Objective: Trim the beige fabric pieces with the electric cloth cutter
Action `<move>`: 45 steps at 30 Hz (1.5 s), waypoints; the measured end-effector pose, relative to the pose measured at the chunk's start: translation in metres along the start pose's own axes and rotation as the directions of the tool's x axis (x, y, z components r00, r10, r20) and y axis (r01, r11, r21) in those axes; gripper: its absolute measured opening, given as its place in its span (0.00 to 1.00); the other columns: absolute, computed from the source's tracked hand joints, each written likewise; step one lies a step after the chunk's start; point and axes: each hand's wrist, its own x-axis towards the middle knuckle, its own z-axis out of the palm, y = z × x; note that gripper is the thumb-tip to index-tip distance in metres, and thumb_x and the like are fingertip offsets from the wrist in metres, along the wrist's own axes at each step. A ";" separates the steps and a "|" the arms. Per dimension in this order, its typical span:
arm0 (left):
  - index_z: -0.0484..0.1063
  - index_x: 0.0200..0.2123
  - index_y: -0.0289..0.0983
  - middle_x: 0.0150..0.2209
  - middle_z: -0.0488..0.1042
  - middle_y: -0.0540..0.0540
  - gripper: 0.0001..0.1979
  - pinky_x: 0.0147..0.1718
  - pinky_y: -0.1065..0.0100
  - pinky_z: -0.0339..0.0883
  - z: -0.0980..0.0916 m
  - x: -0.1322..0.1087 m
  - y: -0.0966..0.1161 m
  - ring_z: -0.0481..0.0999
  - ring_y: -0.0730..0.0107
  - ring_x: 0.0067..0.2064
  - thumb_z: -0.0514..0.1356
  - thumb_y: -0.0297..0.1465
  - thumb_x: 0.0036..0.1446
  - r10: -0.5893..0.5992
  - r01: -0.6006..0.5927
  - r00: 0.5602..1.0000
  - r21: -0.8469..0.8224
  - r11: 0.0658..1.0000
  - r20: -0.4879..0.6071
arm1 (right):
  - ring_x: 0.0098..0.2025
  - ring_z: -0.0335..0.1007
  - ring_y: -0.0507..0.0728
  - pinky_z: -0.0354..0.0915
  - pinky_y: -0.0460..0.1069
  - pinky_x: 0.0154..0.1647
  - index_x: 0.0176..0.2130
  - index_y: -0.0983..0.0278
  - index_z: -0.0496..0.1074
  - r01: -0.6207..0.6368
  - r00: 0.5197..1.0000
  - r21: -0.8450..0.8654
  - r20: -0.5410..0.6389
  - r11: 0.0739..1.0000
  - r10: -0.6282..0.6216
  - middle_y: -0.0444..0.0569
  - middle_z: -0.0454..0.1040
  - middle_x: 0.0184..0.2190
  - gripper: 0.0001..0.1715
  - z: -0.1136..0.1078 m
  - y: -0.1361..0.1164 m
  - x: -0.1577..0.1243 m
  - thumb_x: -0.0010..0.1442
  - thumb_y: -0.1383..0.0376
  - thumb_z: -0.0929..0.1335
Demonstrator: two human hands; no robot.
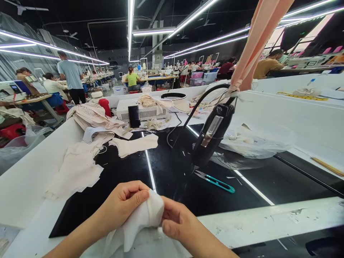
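Note:
A small piece of white fabric (142, 218) with a folded seam is between my hands at the table's front edge. My left hand (130, 200) is closed on its upper left side, thumb pressed over the top. My right hand (177, 216) has its fingers behind the fabric's right edge, with the thumb apart from it; the fingertips are partly hidden. More pale cloth hangs below my hands. Teal thread snips (217, 183) lie on the black tabletop (166, 168), right of my hands.
A black handheld device (212, 132) hangs from peach cloth strips (255, 46). Cream fabric pieces (73, 170) lie at left, with a phone (134, 116) behind them. A plastic bag (260, 139) lies at right. White side walls (309, 114) border the table; people work at machines beyond.

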 end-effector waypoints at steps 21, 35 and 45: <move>0.76 0.43 0.36 0.43 0.78 0.41 0.14 0.44 0.55 0.70 -0.066 0.005 -0.037 0.78 0.53 0.44 0.49 0.26 0.67 0.217 0.151 0.950 0.941 0.304 -0.223 | 0.32 0.74 0.56 0.71 0.50 0.37 0.35 0.62 0.76 -0.024 0.901 -0.933 -0.176 0.360 -0.396 0.47 0.76 0.32 0.09 -0.061 -0.037 0.080 0.63 0.67 0.66; 0.66 0.61 0.37 0.61 0.70 0.40 0.18 0.60 0.50 0.68 -0.032 0.009 -0.064 0.69 0.55 0.63 0.54 0.24 0.69 0.408 -0.429 0.861 0.864 0.265 0.302 | 0.41 0.76 0.58 0.75 0.52 0.40 0.50 0.60 0.75 0.285 0.857 -0.956 0.288 -0.073 -0.427 0.52 0.80 0.42 0.16 -0.039 -0.025 0.012 0.68 0.72 0.63; 0.63 0.64 0.37 0.65 0.66 0.40 0.21 0.61 0.46 0.66 -0.023 0.008 -0.056 0.66 0.50 0.65 0.55 0.30 0.70 0.340 -0.441 0.870 0.873 0.208 0.358 | 0.35 0.75 0.58 0.72 0.54 0.34 0.54 0.53 0.75 0.056 0.434 -0.960 0.272 -0.275 -0.859 0.49 0.78 0.36 0.25 -0.052 -0.057 -0.040 0.61 0.74 0.70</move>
